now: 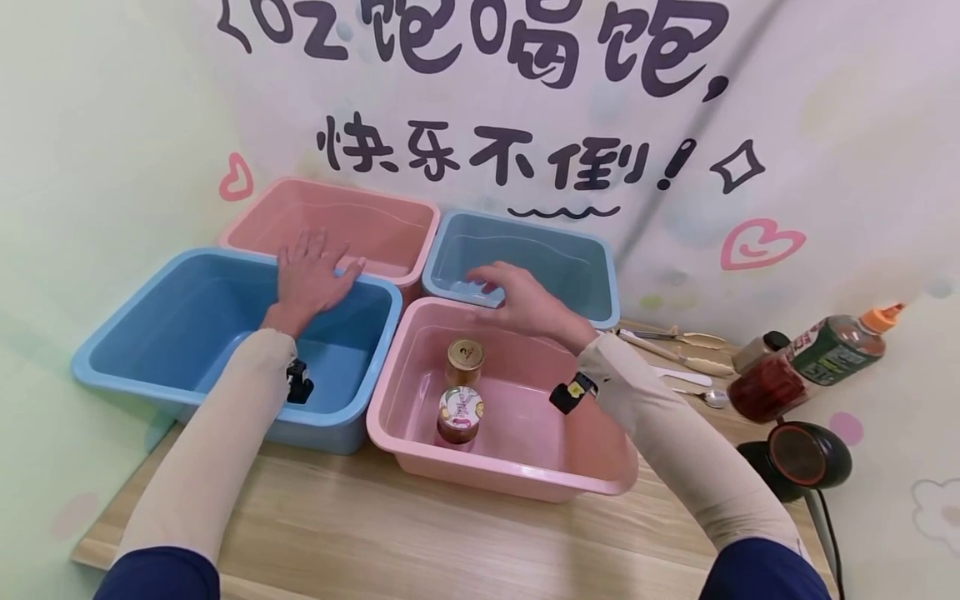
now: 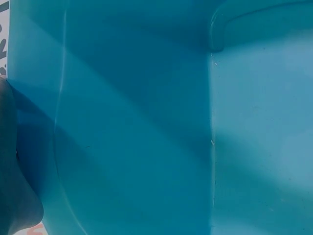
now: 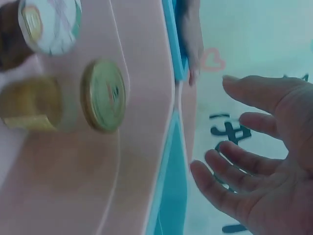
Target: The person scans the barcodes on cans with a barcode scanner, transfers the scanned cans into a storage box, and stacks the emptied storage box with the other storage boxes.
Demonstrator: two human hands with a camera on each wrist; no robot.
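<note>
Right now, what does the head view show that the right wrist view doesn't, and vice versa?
Head only: the red sauce bottle, the black round device and the bare wooden tabletop.
Right wrist only: all five digits of the right hand, seen separately.
Both: the left hand, the front pink bin, the gold-lidded jar and the patterned-lid jar.

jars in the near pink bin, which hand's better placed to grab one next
Probably the right hand: empty, by the far rim of the near pink bin, close to the jars. The left hand is by the far rim of the near blue bin, farther off.
</note>
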